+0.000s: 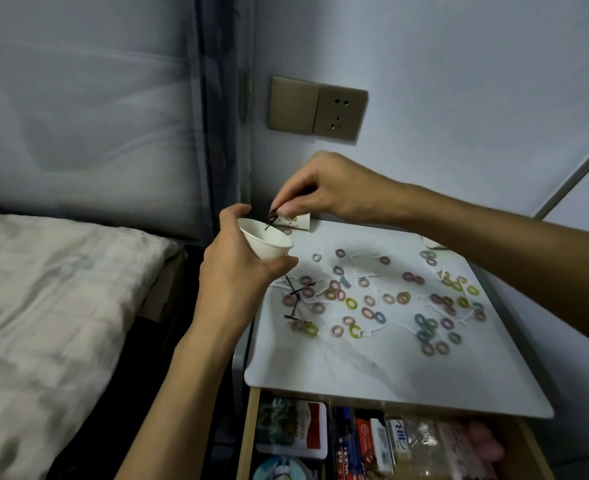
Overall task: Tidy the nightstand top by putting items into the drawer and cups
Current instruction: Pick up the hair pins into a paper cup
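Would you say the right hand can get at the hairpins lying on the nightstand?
Probably yes: the hairpins lie uncovered near the cup, though the right hand must first drop its pins.

left hand gripping tilted white paper cup above nightstand back-left corner, right hand pinching black hairpins over cup mouth

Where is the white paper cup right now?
Head view, left of centre: the left hand holds the paper cup tilted over the nightstand's back-left corner, under the right hand.
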The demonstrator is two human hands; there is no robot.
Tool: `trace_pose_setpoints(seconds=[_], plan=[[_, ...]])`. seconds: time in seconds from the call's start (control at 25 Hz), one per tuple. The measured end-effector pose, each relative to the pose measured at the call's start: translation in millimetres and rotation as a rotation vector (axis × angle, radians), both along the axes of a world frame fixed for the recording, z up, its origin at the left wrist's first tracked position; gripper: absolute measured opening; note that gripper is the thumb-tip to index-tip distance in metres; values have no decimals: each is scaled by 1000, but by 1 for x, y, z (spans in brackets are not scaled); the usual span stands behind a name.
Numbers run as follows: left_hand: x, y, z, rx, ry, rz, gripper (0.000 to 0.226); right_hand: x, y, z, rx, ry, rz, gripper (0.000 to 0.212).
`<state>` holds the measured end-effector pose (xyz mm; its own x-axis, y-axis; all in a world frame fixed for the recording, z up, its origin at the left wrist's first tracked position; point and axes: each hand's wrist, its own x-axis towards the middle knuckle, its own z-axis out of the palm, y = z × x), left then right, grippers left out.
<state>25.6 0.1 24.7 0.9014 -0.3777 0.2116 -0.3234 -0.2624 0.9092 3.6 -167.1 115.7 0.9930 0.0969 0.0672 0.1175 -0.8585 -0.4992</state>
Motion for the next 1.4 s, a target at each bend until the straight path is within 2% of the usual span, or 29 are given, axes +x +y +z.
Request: trace_pose_setpoints(seconds=[0.08,0.16,0.24,0.32,0.4,0.48,0.6,0.8,0.88,1.16,1.28,1.4], plan=[[0,0,1,-4,-1,-13,85,3,14,0,-56,69,88,18],[0,1,2,-19,-5,-13,83,6,17,-4,21,81,116,19],[1,3,3,-27,-4,5,83,10,8,-13,199,11,38,14],[3,6,2,-20,-10,20,84,19,-10,-32,325,-73,-156,10],[5,10,2,-17,-22,33,83,30,-28,-61,277,-43,-357,8],[8,14,1,-22,-23,43,83,41,-42,-95,188,76,-483,9],[11,17,-1,-45,-28,55,85,56,-51,-137,174,161,-596,12],[16,20,-2,-101,-45,64,86,81,-52,-180,-81,187,-734,34],[18,19,-3,-134,-40,59,87,84,-49,-183,-111,176,-734,36],[21,18,-4,-414,107,10,87,74,-53,-179,-342,240,-631,19],[20,16,-5,-372,54,26,81,68,-54,-171,-224,194,-602,15],[19,13,-8,-218,-1,53,76,54,-51,-134,59,17,-552,15]])
